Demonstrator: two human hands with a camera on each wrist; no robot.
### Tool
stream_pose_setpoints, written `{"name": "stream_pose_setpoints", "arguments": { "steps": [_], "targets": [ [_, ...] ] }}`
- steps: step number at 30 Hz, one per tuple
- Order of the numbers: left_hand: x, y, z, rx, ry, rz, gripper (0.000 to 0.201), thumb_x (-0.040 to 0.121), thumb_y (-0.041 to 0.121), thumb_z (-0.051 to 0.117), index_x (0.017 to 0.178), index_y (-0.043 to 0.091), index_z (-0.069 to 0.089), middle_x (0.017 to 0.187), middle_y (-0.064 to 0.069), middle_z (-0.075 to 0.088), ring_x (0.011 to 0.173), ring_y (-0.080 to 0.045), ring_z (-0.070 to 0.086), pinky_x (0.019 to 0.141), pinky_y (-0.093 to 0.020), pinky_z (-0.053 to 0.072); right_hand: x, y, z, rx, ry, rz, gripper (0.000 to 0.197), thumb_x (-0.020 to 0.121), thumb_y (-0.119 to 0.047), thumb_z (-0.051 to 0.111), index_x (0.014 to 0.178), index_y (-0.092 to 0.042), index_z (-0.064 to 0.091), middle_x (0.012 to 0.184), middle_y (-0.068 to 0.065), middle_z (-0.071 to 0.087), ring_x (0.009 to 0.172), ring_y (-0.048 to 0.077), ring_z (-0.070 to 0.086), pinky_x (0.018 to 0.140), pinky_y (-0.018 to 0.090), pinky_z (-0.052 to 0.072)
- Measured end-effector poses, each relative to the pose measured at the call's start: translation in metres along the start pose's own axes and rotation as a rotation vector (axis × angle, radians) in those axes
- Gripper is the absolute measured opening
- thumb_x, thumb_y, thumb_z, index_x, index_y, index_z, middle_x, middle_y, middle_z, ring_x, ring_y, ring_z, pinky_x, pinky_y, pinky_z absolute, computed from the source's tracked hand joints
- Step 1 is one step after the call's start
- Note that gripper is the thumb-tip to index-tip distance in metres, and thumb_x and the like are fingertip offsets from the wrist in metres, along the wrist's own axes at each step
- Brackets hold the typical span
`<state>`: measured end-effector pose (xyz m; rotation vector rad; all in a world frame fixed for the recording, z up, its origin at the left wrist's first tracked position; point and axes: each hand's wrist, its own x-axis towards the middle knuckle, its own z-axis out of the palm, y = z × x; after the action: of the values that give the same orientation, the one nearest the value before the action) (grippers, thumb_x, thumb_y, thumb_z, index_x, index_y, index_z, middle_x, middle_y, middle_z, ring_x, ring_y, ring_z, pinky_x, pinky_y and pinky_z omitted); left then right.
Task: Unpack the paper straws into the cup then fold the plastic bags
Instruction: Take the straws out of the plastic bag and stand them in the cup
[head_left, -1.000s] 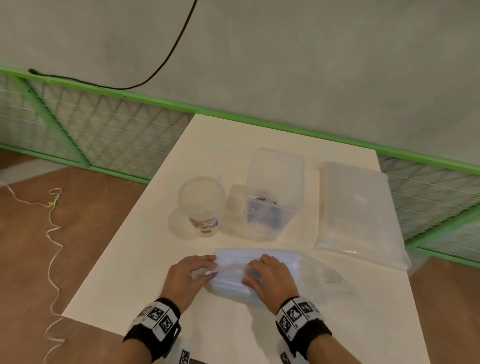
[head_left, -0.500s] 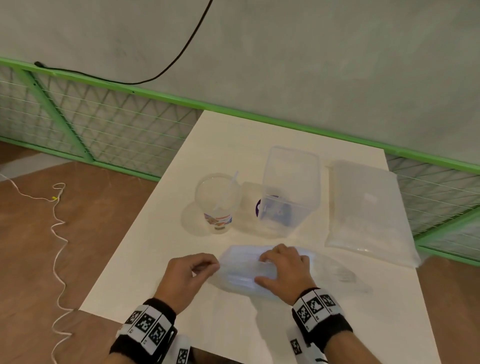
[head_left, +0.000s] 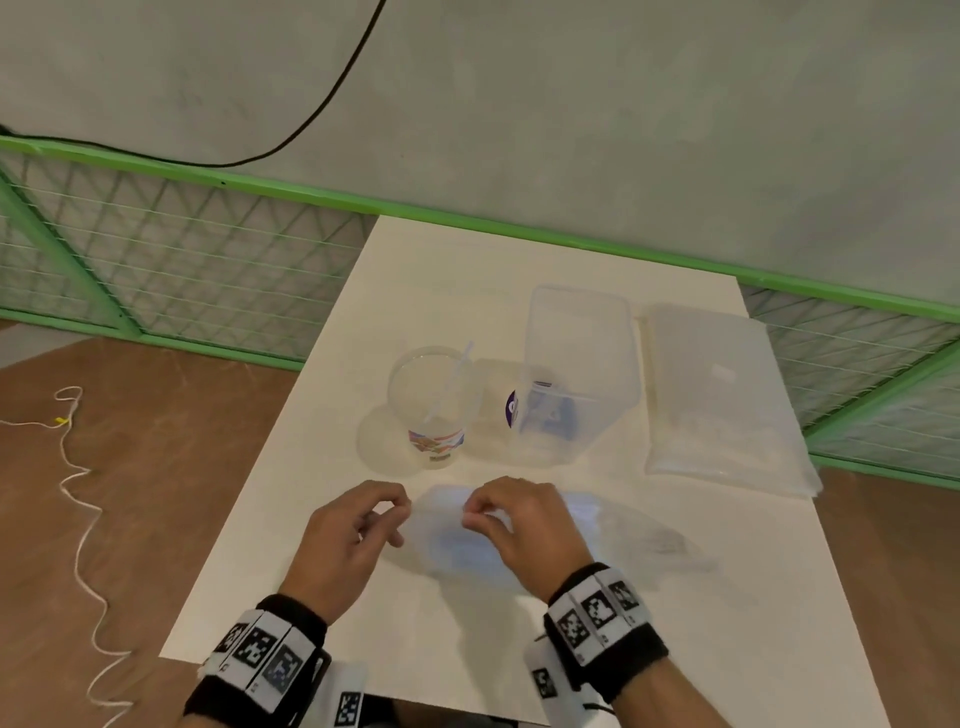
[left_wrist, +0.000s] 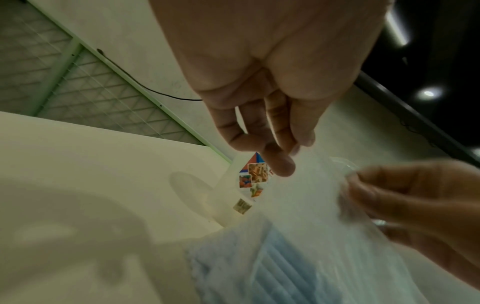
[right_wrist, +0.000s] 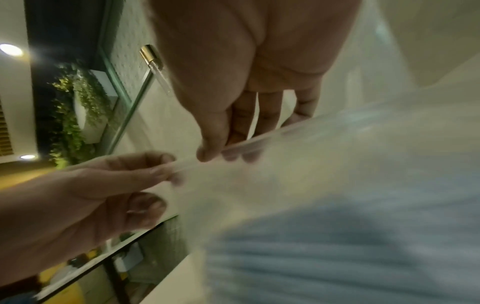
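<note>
A clear plastic bag (head_left: 457, 551) packed with pale blue paper straws (left_wrist: 283, 273) lies on the white table (head_left: 519, 649) near its front edge. My left hand (head_left: 400, 512) pinches the bag's left end between thumb and fingers. My right hand (head_left: 470, 514) pinches the same end a little to the right, and the film stretches between the two hands (right_wrist: 259, 174). Behind them stands a clear cup (head_left: 434, 400) with a printed label, and one straw (head_left: 449, 384) leans inside it.
A clear rectangular container (head_left: 576, 374) stands right of the cup, with something blue and white in it. A flat stack of plastic bags (head_left: 722, 405) lies at the table's right side. A green mesh fence (head_left: 182, 260) runs behind the table.
Both hands were lying on the bag; they have risen and now pinch its left end, a small gap apart. The right hand slid left off the bag's middle.
</note>
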<state>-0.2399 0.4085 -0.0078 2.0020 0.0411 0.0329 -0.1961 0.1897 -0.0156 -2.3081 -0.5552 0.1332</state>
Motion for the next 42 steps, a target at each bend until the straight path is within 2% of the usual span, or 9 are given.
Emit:
{"name": "stream_pose_setpoints", "arguments": {
  "steps": [8, 17, 20, 22, 25, 29, 33, 39, 42],
  "targets": [
    [0.015, -0.011, -0.021, -0.106, 0.103, -0.123, 0.005, 0.093, 0.017, 0.062, 0.092, 0.020, 0.065, 0.065, -0.007, 0.071, 0.065, -0.041, 0.062, 0.058, -0.042, 0.046, -0.058, 0.094, -0.098, -0.285, 0.300, 0.199, 0.006, 0.077, -0.026, 0.076, 0.077, -0.022, 0.072, 0.080, -0.011, 0.072, 0.078, 0.021, 0.068, 0.078, 0.029, 0.048],
    [0.019, -0.002, -0.014, 0.000, 0.071, -0.058, 0.019, 0.091, 0.017, 0.066, 0.087, 0.035, 0.061, 0.085, 0.011, 0.069, 0.077, -0.010, 0.062, 0.065, -0.019, 0.046, -0.077, 0.105, -0.113, -0.047, 0.353, 0.330, 0.020, 0.085, -0.013, 0.073, 0.091, -0.031, 0.066, 0.101, -0.015, 0.066, 0.095, 0.007, 0.063, 0.076, 0.025, 0.055],
    [0.015, 0.006, -0.010, 0.142, -0.035, 0.042, 0.016, 0.089, 0.037, 0.063, 0.104, 0.041, 0.062, 0.095, 0.014, 0.064, 0.095, -0.005, 0.058, 0.076, -0.015, 0.042, -0.073, 0.089, -0.096, -0.019, 0.299, 0.259, 0.003, 0.086, -0.029, 0.070, 0.088, -0.028, 0.071, 0.110, -0.015, 0.062, 0.100, 0.002, 0.059, 0.078, 0.015, 0.048],
    [0.015, 0.007, -0.008, 0.263, -0.124, 0.093, 0.025, 0.089, 0.050, 0.054, 0.113, 0.044, 0.061, 0.095, 0.018, 0.058, 0.098, -0.005, 0.054, 0.081, -0.014, 0.037, -0.072, 0.089, -0.084, -0.131, 0.228, 0.250, 0.021, 0.087, -0.044, 0.062, 0.083, -0.028, 0.076, 0.112, -0.016, 0.060, 0.098, 0.005, 0.054, 0.082, 0.015, 0.037],
    [0.018, 0.008, -0.003, 0.383, -0.255, 0.066, 0.051, 0.083, 0.069, 0.033, 0.121, 0.047, 0.058, 0.089, 0.014, 0.048, 0.095, -0.003, 0.049, 0.081, -0.012, 0.034, -0.065, 0.086, -0.078, -0.208, 0.140, 0.352, 0.023, 0.093, -0.036, 0.062, 0.081, -0.027, 0.079, 0.116, -0.013, 0.057, 0.106, 0.014, 0.046, 0.087, 0.018, 0.029],
    [0.020, 0.018, 0.002, 0.432, -0.338, 0.001, 0.063, 0.080, 0.077, 0.027, 0.125, 0.045, 0.058, 0.089, 0.009, 0.042, 0.090, -0.001, 0.048, 0.078, -0.010, 0.033, -0.060, 0.078, -0.079, -0.330, 0.016, 0.379, 0.046, 0.083, -0.020, 0.069, 0.128, -0.018, 0.062, 0.138, -0.001, 0.047, 0.114, 0.026, 0.043, 0.096, 0.025, 0.035],
    [0.018, 0.028, 0.002, 0.382, -0.355, -0.026, 0.047, 0.084, 0.068, 0.033, 0.119, 0.051, 0.061, 0.108, 0.014, 0.039, 0.098, 0.000, 0.048, 0.085, -0.012, 0.034, -0.063, 0.066, -0.079, -0.225, -0.068, 0.338, 0.097, 0.064, -0.017, 0.070, 0.148, -0.028, 0.025, 0.151, -0.018, 0.014, 0.114, 0.015, 0.032, 0.093, 0.023, 0.036],
    [0.013, 0.024, 0.017, 0.604, -0.420, -0.100, 0.030, 0.096, 0.050, 0.045, 0.104, 0.036, 0.071, 0.129, 0.011, 0.034, 0.099, -0.009, 0.037, 0.085, -0.018, 0.029, -0.061, 0.066, -0.064, -0.350, 0.209, 0.372, 0.056, 0.079, -0.004, 0.073, 0.131, -0.018, 0.059, 0.138, -0.001, 0.050, 0.110, 0.028, 0.053, 0.085, 0.031, 0.048],
    [0.016, 0.022, 0.020, 0.659, -0.322, -0.139, 0.025, 0.096, 0.025, 0.052, 0.114, 0.029, 0.068, 0.137, 0.002, 0.034, 0.105, -0.015, 0.040, 0.090, -0.017, 0.031, -0.060, 0.061, -0.062, -0.409, 0.070, 0.413, 0.097, 0.068, 0.009, 0.068, 0.149, -0.026, 0.029, 0.153, -0.003, 0.011, 0.111, 0.026, 0.038, 0.080, 0.023, 0.044]
  ]
}}
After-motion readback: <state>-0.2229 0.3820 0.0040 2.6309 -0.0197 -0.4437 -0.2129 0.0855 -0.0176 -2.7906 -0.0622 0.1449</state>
